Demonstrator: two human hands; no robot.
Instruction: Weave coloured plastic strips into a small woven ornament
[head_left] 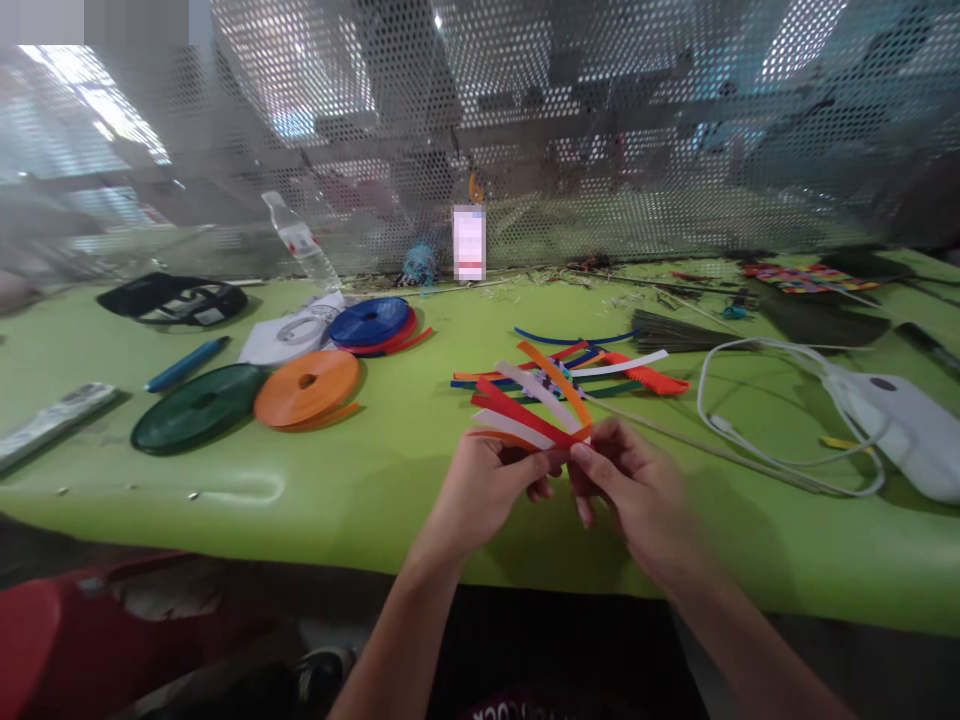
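Both hands meet above the front of the green table, pinching one bundle of flat strips. The strips [519, 411] are red, orange and whitish, and they fan out up and to the left from the fingers. My left hand [487, 485] is closed on their lower ends, thumb on top. Beside it, my right hand [630, 485] pinches the same ends between thumb and fingers. How the strips cross under the fingertips is hidden. Just behind the bundle lies a small woven piece [551, 378] with coloured strip ends spreading out. An orange-red cutter-like tool [649, 374] lies to its right.
Left on the table [390, 500] are orange [304, 385], green [199, 405] and blue [369, 322] strip rolls, a blue pen [187, 364] and a black cap [176, 300]. A bottle [304, 243] stands behind. At right lies a white device [900, 430] with a cable. A perforated metal screen [525, 130] closes the back.
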